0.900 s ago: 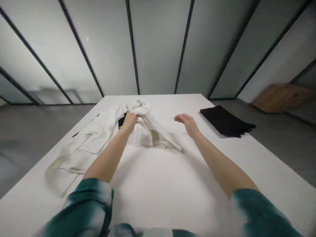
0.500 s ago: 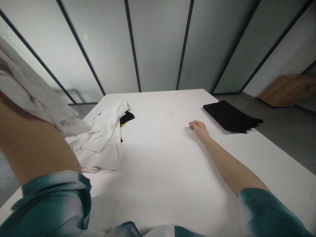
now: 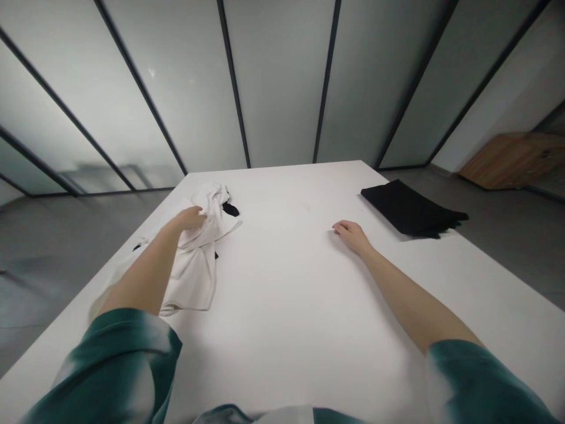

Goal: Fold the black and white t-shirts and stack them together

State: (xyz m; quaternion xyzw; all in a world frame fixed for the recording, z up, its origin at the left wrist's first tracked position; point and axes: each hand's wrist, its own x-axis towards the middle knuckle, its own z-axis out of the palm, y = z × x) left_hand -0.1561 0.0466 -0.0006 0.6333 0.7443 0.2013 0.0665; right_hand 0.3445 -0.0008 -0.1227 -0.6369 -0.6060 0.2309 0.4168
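Observation:
My left hand (image 3: 192, 219) is down on a heap of white garments (image 3: 189, 282) at the left of the table, its fingers closed on a white garment (image 3: 209, 227) whose shape is crumpled. Part of those fingers is hidden in the fabric. Bits of black cloth (image 3: 230, 209) stick out from under the heap. My right hand (image 3: 351, 232) rests on the white tabletop (image 3: 282, 282), fingers loosely curled and pressed together around nothing. To its right lies a folded black garment (image 3: 410, 206), apart from the hand.
Frosted glass panels (image 3: 282, 76) with dark frames rise behind the table's far edge. On the floor at the far right stands a wooden cabinet-like piece (image 3: 507, 159). Grey floor (image 3: 39, 253) shows beyond both sides of the table.
My left hand has come down from the raised left side, bringing the white garment onto the heap. The cloth there now spreads farther right. My right hand has barely moved.

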